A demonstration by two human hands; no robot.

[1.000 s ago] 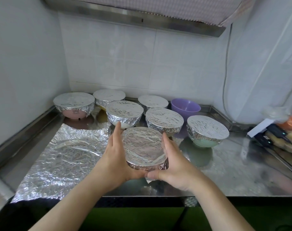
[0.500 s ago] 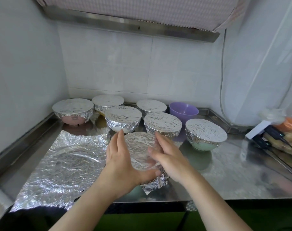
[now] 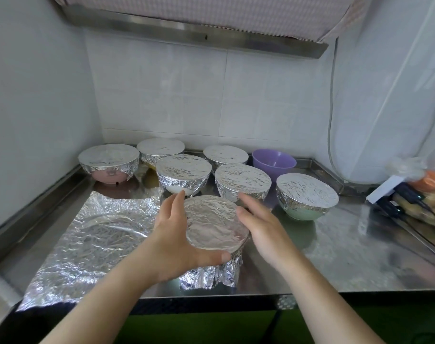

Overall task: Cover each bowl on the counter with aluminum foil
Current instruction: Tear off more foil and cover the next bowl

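A foil-covered bowl (image 3: pixel 214 224) stands near the front of the steel counter (image 3: pixel 348 256), its foil crumpled down the sides. My left hand (image 3: pixel 176 242) cups its left side, thumb pressed along the front rim. My right hand (image 3: pixel 261 227) hovers just off its right side, fingers apart and holding nothing. Behind stand several more foil-covered bowls, among them a pink one (image 3: pixel 109 160) and a green one (image 3: pixel 307 194). A purple bowl (image 3: pixel 273 161) at the back is uncovered. A loose foil sheet (image 3: pixel 92 234) lies flat on the left.
A white box, black plugs with cables (image 3: pixel 395 197) and a bag of food (image 3: pixel 432 187) sit at the right edge. Walls close in on the left and back. A range hood (image 3: pixel 199 33) hangs overhead. The counter's front edge is right below the near bowl.
Both hands gripped the near bowl's sides a second ago. My right hand then swept over the foil top and now sits off to the right, open. The left hand stays on the bowl.
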